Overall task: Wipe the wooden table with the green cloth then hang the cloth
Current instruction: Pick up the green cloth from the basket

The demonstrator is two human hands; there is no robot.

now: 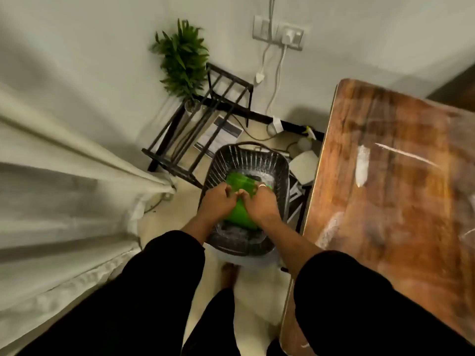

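Observation:
The green cloth (240,214) is bunched between both of my hands, over the open top of a dark slatted basket (248,156) on the floor. My left hand (217,201) grips the cloth's left side. My right hand (259,204), with a ring on one finger, grips its right side. The wooden table (390,176) stands to the right of the basket, its brown top showing pale streaks and smears. Both hands are left of the table edge, not touching it.
A black metal rack (205,116) with a potted green plant (183,56) stands against the wall behind the basket. Cables hang from a wall socket (291,37). A pale curtain (64,176) fills the left side. Papers and small items lie on the floor by the table.

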